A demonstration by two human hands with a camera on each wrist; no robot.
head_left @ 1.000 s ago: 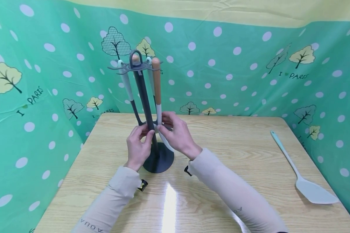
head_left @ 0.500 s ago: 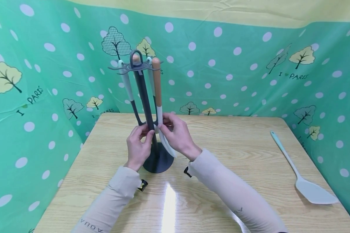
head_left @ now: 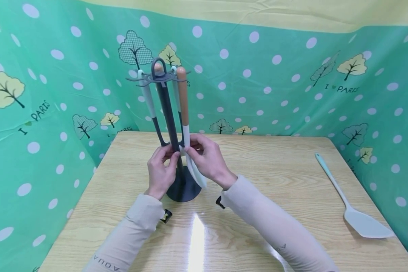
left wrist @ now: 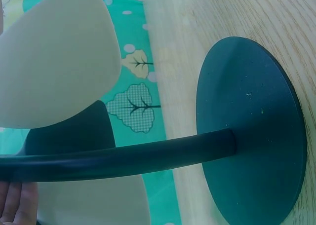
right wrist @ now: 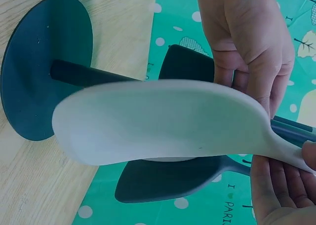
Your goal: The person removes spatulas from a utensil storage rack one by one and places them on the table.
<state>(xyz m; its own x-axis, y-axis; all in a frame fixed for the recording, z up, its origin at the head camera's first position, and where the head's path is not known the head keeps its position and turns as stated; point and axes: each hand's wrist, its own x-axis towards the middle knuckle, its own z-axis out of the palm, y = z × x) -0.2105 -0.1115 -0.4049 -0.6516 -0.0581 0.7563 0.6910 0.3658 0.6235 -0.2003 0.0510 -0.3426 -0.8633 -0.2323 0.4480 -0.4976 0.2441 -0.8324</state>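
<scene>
A dark utensil stand (head_left: 167, 117) with a round base (left wrist: 261, 96) stands upright on the table. My left hand (head_left: 161, 170) grips its pole, thumb toward me. My right hand (head_left: 209, 158) pinches the white neck of a spatula (head_left: 183, 98) whose wooden handle hangs at the right of the hook ring (head_left: 161, 78). That spatula's broad white blade (right wrist: 148, 121) slants down over the base in the right wrist view. Two dark utensils with pale mint handles (head_left: 147, 96) and another wooden-handled one hang there too; a dark blade (right wrist: 168, 180) shows behind the white one.
A pale spatula with a mint handle tip (head_left: 367, 223) lies on the table's right side. The wooden table (head_left: 258, 162) is enclosed by green dotted cloth (head_left: 244, 90) at the back and sides. Glare crosses the table's front.
The held spatula's neck and blade have shifted slightly down and toward me, the blade turning to show more of its face. My right hand moved a little with it; my left stayed put.
</scene>
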